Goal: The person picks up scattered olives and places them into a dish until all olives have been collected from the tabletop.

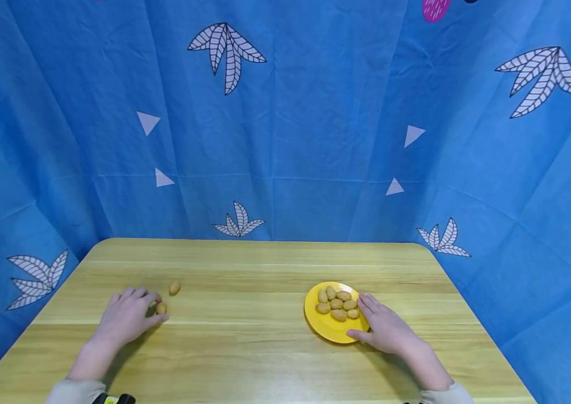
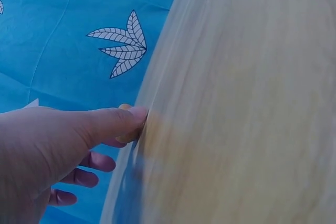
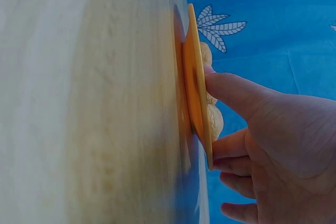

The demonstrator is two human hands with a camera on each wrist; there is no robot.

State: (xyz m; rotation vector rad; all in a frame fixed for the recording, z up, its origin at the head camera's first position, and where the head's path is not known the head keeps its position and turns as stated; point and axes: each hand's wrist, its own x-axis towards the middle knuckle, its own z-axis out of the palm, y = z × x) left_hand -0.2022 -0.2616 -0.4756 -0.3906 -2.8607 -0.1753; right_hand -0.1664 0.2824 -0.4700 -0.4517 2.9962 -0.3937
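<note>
Between its thumb and forefinger my left hand pinches a peanut in its shell, low over the table. The left wrist view has the thumb across this peanut, hiding part of it. Another peanut lies just beyond those fingertips. On the right, a round yellow plate bears several peanuts grouped toward its far side. My right hand rests on the plate's right rim with fairly straight fingers. Seen from the right wrist, the thumb and fingertips touch the plate's edge beside the peanuts.
The light wooden table has rounded far corners. A blue cloth with leaf and triangle prints hangs behind it and along both sides. Table surface separates the plate from the left hand. A dark band shows at the left cuff.
</note>
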